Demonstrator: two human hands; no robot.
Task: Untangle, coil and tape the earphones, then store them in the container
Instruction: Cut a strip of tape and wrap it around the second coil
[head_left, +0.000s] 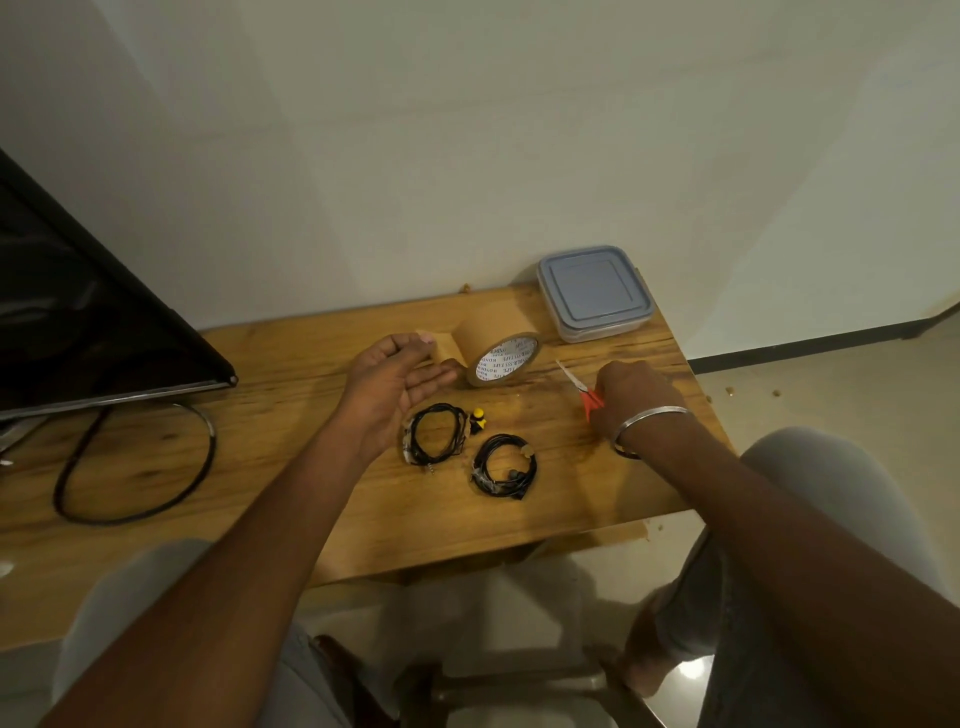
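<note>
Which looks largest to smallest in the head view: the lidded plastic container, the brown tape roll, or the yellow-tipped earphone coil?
1. lidded plastic container
2. brown tape roll
3. yellow-tipped earphone coil

The tape roll and the coil look close in size, and the coil lies nearer the camera, so their order is unsure.

Bare forearms, a silver bangle (649, 422) on the right wrist, grey trousers (810, 467).

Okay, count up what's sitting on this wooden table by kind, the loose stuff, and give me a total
Coiled earphone sets: 2, the set with yellow buds and the all-black set
Brown tape rolls: 1
Red-handled scissors: 1, under the right hand
Lidded plastic containers: 1
Total: 5
</note>
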